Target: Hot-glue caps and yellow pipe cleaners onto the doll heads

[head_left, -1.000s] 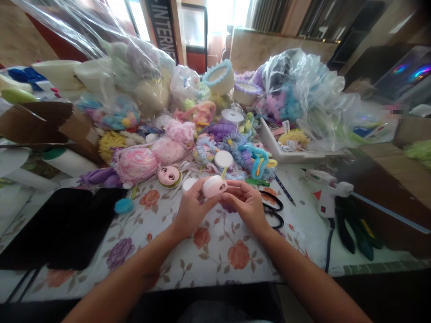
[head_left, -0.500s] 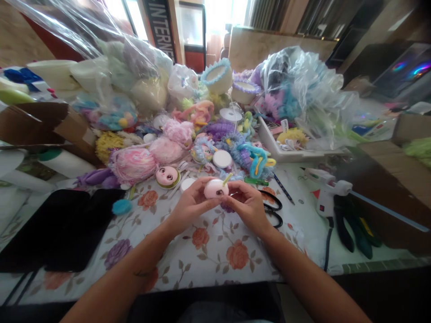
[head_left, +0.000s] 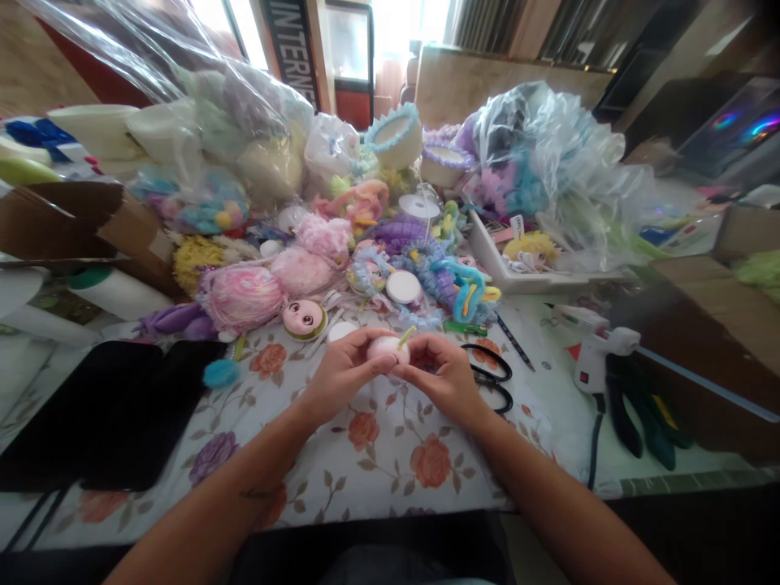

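A pale pink doll head (head_left: pixel 383 347) is held up above the flowered tablecloth, between my two hands. My left hand (head_left: pixel 342 372) grips its left side, thumb across the front and fingers behind. At its right edge my right hand (head_left: pixel 448 375) pinches with thumb and forefinger. A yellow-green strip (head_left: pixel 407 334) sticks up from the head's top right. My left thumb covers most of the painted face. Left of my hands lies another doll head (head_left: pixel 305 318) with painted eyes and a green edge. Black-handled scissors (head_left: pixel 492 382) rest just right of my right hand.
A white glue gun (head_left: pixel 594 349) and dark-handled pliers (head_left: pixel 649 414) lie at the right. Pastel yarn (head_left: pixel 244 294) and plush pieces crowd the back. A white tray (head_left: pixel 548 283) stands back right, black tablets (head_left: pixel 110 414) at the left, near a blue pom-pom (head_left: pixel 220 374).
The doll head has turned in my fingers, and my left thumb now covers the eye that showed before. My right hand has shifted slightly left.
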`<state>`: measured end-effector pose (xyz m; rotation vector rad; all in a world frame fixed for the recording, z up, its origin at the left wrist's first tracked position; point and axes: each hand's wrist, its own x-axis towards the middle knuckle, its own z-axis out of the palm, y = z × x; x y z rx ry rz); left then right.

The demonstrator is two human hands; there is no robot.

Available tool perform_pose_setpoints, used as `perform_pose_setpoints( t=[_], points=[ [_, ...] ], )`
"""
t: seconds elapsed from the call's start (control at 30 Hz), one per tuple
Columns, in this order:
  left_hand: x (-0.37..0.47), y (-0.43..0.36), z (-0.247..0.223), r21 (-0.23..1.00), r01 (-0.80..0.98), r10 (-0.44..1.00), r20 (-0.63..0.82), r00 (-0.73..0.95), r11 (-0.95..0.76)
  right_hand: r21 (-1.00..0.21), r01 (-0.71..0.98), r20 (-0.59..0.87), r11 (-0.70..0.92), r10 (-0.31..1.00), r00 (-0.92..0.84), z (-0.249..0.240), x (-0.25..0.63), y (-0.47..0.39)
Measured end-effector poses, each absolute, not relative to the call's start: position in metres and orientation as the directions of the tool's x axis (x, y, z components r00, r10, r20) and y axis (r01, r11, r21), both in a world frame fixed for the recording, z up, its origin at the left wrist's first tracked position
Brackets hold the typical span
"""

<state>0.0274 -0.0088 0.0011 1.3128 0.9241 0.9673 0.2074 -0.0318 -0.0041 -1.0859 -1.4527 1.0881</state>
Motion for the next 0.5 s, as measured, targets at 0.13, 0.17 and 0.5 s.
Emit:
perform_pose_setpoints(
  t=[0.13,0.17,0.5],
  points=[
    [0.0280,-0.0097,0.0012,0.995,-0.083,0.943,-0.027,0.332,0.058,-0.980,0.080,0.169,0.180,0.978,-0.123,-0.0052,0.2074,-0.0319],
    [0.0281,-0.0100,0.0012,0.993,-0.091,0.943,-0.037,0.330,0.071,-0.982,0.074,0.165,0.175,0.978,-0.127,-0.0056,0.2075,-0.0318],
    [0.0293,-0.0109,0.0068,0.988,-0.070,0.943,-0.112,0.314,0.140,-0.999,-0.038,0.018,0.012,0.985,-0.173,-0.0059,0.2058,-0.0336]
  ],
)
